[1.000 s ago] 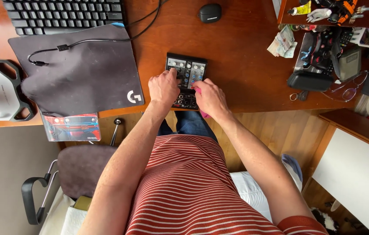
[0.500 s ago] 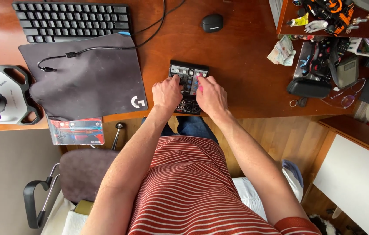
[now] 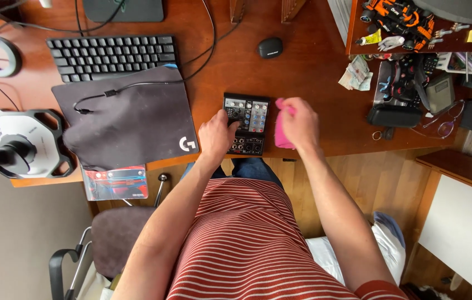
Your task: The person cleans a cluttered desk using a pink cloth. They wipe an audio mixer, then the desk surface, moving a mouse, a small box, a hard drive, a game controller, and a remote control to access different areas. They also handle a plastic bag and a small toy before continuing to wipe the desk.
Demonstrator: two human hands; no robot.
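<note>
Head view: a small black audio mixer (image 3: 246,123) with rows of knobs sits near the front edge of the wooden worktop (image 3: 314,78). The left hand (image 3: 217,135) rests on its left side, fingers curled over the knobs, steadying it. The right hand (image 3: 301,123) is just right of the mixer, its grip closed on a pink cloth (image 3: 282,131) lifted clear of the panel. Judging by this, wiping is under way, with no sign yet that it is finished. A dark mouse pad (image 3: 130,119) and a keyboard (image 3: 111,55) lie to the left.
</note>
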